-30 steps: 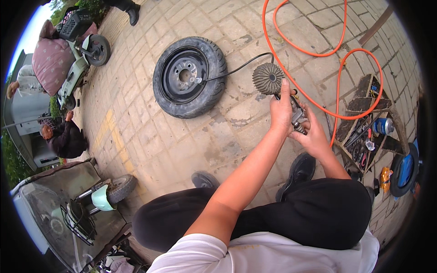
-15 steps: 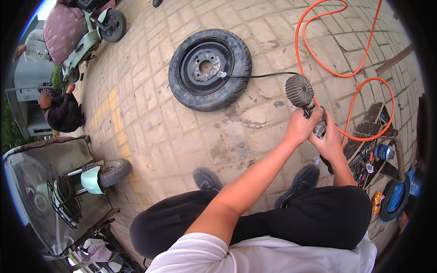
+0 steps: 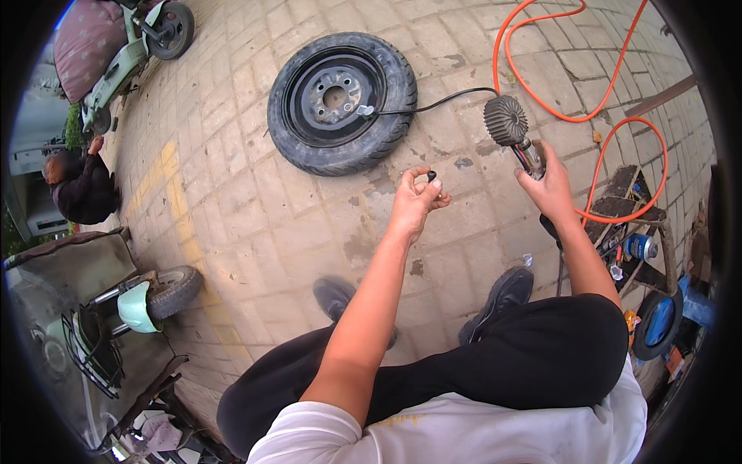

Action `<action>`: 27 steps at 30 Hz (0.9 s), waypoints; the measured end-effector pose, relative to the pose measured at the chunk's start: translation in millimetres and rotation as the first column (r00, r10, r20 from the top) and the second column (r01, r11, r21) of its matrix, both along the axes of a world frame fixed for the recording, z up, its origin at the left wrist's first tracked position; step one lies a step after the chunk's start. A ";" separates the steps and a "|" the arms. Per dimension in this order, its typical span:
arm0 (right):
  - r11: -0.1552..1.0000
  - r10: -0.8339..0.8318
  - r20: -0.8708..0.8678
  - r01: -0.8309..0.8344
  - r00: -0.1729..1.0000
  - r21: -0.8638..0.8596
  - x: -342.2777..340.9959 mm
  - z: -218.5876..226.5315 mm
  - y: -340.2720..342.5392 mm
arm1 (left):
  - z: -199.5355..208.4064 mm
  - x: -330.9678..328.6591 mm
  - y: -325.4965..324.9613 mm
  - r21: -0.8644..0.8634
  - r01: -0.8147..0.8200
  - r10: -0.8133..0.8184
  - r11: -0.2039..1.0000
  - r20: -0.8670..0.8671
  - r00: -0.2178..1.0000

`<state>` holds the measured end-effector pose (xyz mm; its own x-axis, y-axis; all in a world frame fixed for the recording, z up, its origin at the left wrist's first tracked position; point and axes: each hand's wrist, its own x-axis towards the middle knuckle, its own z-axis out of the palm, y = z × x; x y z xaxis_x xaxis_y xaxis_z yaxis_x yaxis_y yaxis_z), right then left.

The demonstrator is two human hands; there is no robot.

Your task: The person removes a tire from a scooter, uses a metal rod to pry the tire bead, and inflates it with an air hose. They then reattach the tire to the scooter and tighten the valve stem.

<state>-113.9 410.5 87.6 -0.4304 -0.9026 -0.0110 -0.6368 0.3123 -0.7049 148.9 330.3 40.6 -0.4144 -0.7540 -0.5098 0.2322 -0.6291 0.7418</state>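
Note:
My left hand (image 3: 417,203) pinches a small black cap (image 3: 431,176) between thumb and fingers, a little below the wheel. A tyre inflator gun (image 3: 505,121) with a ribbed round dark head is gripped in my right hand (image 3: 553,185); my fingers partly hide its metal handle. From the gun a thin black hose (image 3: 456,97) runs left to the wheel, ending at a pale chuck (image 3: 365,111) by the hub. The wheel, a worn black tyre (image 3: 396,81) on a black rim, lies flat on the paving.
An orange air hose (image 3: 506,54) loops across the paving at right. Beside my right knee stand a tool rack (image 3: 622,185), a blue can (image 3: 640,247) and a small tyre (image 3: 648,344). Scooters (image 3: 116,77) and a crouching person (image 3: 85,189) are at left.
My left hand has come off the inflator gun and moved left, now showing the black cap. My right hand keeps the gun. The whole view has shifted slightly.

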 end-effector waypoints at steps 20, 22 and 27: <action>0.978 0.088 -0.153 -0.056 0.984 0.199 -1.7 38.2 -71.5 | -38.3 100.9 -136.7 -0.746 -0.145 0.760 0.650 0.632 0.153; 0.978 0.100 -0.129 -0.074 0.987 0.193 1.1 41.1 -70.5 | -53.5 134.9 -129.8 -0.118 -0.718 0.647 0.686 0.550 0.528; 0.978 0.119 -0.055 -0.108 0.991 0.177 1.8 54.9 -64.0 | -76.4 162.1 -151.7 0.131 -0.587 0.497 0.799 0.405 0.767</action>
<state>-112.2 346.5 142.5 -0.3304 -0.9323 -0.1469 -0.7180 0.3493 -0.6020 311.0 178.6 -35.8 0.2561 -0.6362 -0.7278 0.3559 -0.6380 0.6829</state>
